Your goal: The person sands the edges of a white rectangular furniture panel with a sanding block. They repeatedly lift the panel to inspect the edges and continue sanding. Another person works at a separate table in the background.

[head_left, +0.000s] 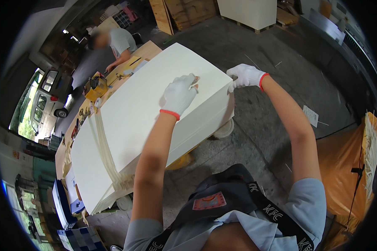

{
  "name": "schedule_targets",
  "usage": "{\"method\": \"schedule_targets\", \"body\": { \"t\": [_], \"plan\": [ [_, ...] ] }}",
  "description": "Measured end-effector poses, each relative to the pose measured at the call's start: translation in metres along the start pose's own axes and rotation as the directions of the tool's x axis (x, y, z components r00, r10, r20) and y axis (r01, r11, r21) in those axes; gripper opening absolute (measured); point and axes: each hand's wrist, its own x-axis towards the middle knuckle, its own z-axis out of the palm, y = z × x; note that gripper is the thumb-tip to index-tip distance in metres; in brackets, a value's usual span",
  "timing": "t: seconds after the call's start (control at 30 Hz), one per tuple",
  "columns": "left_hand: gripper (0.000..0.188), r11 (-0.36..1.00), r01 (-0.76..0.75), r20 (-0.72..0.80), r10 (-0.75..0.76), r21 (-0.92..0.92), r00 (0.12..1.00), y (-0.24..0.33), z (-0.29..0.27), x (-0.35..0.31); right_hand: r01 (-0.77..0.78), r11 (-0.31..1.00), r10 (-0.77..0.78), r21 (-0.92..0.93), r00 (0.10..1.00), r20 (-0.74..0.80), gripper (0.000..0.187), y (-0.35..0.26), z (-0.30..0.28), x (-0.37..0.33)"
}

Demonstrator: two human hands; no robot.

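Note:
A thick stack of large white sheets (134,100) spreads before me, its layered edges showing along the near side. My left hand (179,94), in a white knitted glove with a red cuff, rests on the top sheet. Its fingers are bent and apart, bare tips showing, with nothing visible between them. At the far right corner of the stack, my right hand (246,77), gloved the same way, has thumb and fingers closed on the sheet edge. How many sheets it grips cannot be made out. Pale translucent strips (101,142) lie across the stack's left part.
A wooden table (151,51) with a yellow box (97,88) and tools runs behind the stack. Another person (120,44) leans there. A white round lid or bucket (224,129) sits below the stack. An orange-wrapped bundle (341,167) stands right; paper (310,115) lies on the floor.

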Motion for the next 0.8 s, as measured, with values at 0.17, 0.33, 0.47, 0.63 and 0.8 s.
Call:
{"method": "schedule_targets", "body": {
  "t": [0.17, 0.33, 0.47, 0.63, 0.8],
  "plan": [
    [0.03, 0.999, -0.019, -0.057, 0.017, -0.034, 0.998, -0.003, 0.017, 0.015, -0.082, 0.924, 0.151, 0.372, 0.975, -0.161, 0.051, 0.014, 0.018, -0.013],
    [0.032, 0.992, 0.074, -0.011, -0.075, -0.102, 0.997, 0.0, 0.019, 0.024, -0.083, 0.982, 0.006, -0.167, 0.908, -0.419, 0.062, -0.015, 0.033, -0.007],
    [0.031, 0.987, 0.112, -0.032, -0.116, -0.112, 0.993, 0.003, 0.025, 0.021, 0.094, 0.872, -0.376, -0.481, 0.758, -0.533, 0.05, -0.019, 0.021, -0.001],
    [0.033, 0.978, -0.045, -0.083, 0.028, -0.205, 0.996, -0.001, 0.035, 0.021, 0.238, 0.97, -0.163, 0.058, 0.803, -0.573, 0.052, -0.031, 0.026, 0.025],
    [0.039, 0.926, 0.121, 0.066, -0.104, -0.358, 0.992, 0.004, 0.028, 0.014, 0.087, 0.777, 0.238, 0.623, 0.876, -0.419, 0.054, -0.05, 0.038, 0.018]
  ]
}}
